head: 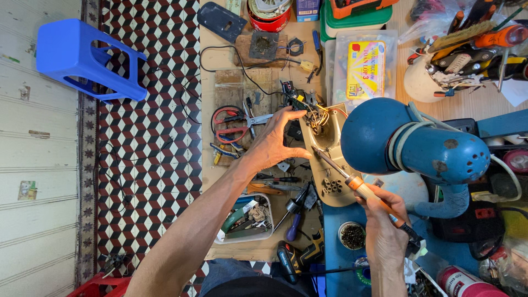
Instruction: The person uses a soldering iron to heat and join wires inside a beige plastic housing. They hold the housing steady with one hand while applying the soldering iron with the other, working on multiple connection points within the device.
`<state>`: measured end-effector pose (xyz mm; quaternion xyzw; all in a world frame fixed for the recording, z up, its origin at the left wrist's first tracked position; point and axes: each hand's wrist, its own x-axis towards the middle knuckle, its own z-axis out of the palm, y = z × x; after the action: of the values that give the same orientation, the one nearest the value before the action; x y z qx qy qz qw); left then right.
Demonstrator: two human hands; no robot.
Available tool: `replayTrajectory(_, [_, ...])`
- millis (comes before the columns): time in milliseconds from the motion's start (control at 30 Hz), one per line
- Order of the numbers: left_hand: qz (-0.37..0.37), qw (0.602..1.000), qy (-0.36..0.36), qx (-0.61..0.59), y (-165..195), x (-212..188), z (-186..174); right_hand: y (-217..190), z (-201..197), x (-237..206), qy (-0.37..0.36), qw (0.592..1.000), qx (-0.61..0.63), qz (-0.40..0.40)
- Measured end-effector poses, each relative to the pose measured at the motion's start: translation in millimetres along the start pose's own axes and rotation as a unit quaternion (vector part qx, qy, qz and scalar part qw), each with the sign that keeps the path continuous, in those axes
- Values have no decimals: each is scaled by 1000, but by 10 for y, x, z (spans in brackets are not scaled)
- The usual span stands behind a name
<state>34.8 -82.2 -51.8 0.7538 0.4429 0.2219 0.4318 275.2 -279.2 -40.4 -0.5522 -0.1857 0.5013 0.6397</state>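
My left hand (273, 143) grips the left edge of an opened beige appliance housing (330, 159), fingers spread along its side. Coloured wires and a small circuit board (308, 110) bunch at the housing's top end. My right hand (385, 220) holds a soldering iron (352, 181) by its orange handle, and the metal tip reaches up-left into the housing near my left thumb. A blue desk lamp head (407, 140) hangs just right of the housing and hides part of it.
Red-handled scissors (231, 126) and pliers lie left of my left hand. A clear tub of parts (245, 220), screwdrivers (294, 212) and a cordless drill (300, 256) sit near the bench front. A tool-filled cup (440, 71) stands back right. A blue plastic stool (82, 58) rests on the tiled floor.
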Motion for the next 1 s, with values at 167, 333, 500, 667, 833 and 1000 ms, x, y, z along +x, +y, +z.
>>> replayTrajectory(167, [-4, 1000, -2, 1, 7, -8, -17, 2, 17, -10, 11, 1000, -10, -8])
replayTrajectory(333, [-6, 1000, -5, 2, 16, -2, -16, 9, 26, -24, 13, 999, -15, -28])
replayTrajectory(500, [-9, 1000, -6, 1, 30, 3, -10, -7, 51, -87, 17, 998, -25, -55])
replayTrajectory(667, [-12, 1000, -5, 9, 51, 5, 2, -41, 82, -134, 36, 997, -27, -69])
replayTrajectory(833, [2, 1000, 0, 8, 50, 7, -5, -39, 130, -173, 48, 994, -73, -65])
replayTrajectory(1000, [-12, 1000, -3, 12, 57, -8, -4, -57, 174, -220, 53, 991, -104, -64])
